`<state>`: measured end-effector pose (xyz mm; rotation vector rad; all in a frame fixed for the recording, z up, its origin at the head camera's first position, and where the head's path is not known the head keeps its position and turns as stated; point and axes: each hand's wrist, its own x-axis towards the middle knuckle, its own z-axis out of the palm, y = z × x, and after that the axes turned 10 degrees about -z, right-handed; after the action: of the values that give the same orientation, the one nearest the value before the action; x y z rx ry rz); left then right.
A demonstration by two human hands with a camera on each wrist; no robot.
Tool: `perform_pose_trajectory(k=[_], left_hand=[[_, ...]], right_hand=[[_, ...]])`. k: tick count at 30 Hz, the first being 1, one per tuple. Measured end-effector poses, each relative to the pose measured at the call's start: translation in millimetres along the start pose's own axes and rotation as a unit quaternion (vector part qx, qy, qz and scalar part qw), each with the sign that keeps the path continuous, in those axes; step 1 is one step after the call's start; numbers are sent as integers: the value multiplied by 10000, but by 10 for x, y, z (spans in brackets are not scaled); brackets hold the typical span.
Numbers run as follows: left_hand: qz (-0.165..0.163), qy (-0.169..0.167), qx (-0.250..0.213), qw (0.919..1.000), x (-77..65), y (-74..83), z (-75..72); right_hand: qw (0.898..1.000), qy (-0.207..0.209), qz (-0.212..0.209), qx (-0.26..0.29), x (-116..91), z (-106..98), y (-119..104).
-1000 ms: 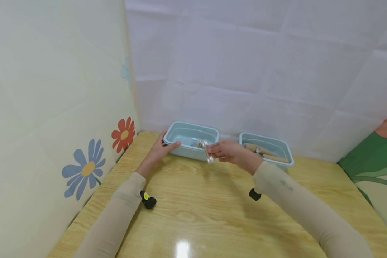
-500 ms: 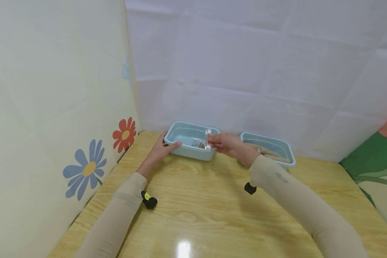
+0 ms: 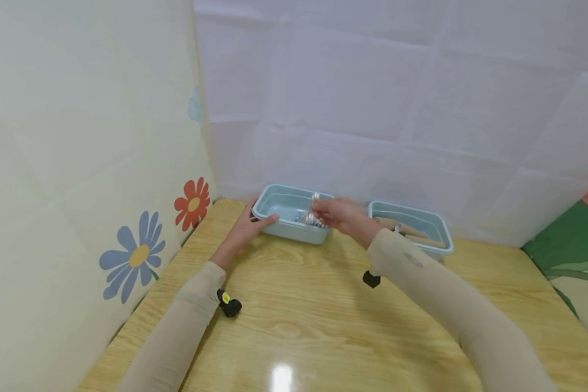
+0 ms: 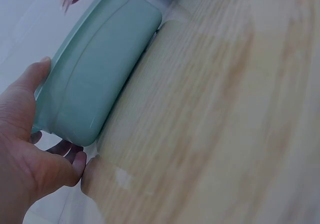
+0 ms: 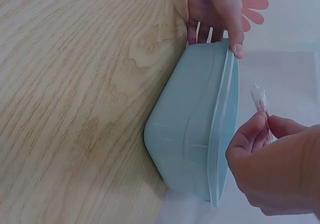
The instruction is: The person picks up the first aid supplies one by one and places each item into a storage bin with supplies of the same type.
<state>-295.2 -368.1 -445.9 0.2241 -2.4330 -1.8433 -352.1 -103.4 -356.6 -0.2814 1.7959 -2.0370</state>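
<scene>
A light-blue plastic basin (image 3: 296,233) stands at the back of the wooden table. My left hand (image 3: 242,230) holds its left end, thumb on the rim and fingers around the outside, as the left wrist view (image 4: 37,154) also shows. Above the basin's right end, my right hand (image 3: 344,215) pinches a narrow packet in clear, shiny wrapping (image 3: 316,200) between thumb and fingers. In the right wrist view the packet (image 5: 259,97) sticks up past the fingertips; what it contains is too blurred to tell. Some small pieces (image 3: 301,219) lie in the basin, partly hidden by its front wall.
To the right stands a second light-blue basin (image 3: 433,218) with brown, tube-like things (image 3: 423,239) in it. A white sheet (image 3: 353,98) hangs close behind both basins. A flower-printed wall (image 3: 142,256) borders the wooden table (image 3: 294,305) on the left.
My right hand has moved up and to the left, bringing the clear packet from the basin's front edge to above its right end. The left hand keeps its hold.
</scene>
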Motion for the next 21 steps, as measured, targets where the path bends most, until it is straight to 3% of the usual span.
perform_pose_trajectory(k=[13, 21], left_hand=[[-6, -90, -54, 9999, -36, 36, 77], [-85, -178, -102, 9998, 4, 35, 170]], right_hand=[[9982, 568, 184, 31, 69, -27, 54], [9976, 604, 325, -3, 7, -133, 65]])
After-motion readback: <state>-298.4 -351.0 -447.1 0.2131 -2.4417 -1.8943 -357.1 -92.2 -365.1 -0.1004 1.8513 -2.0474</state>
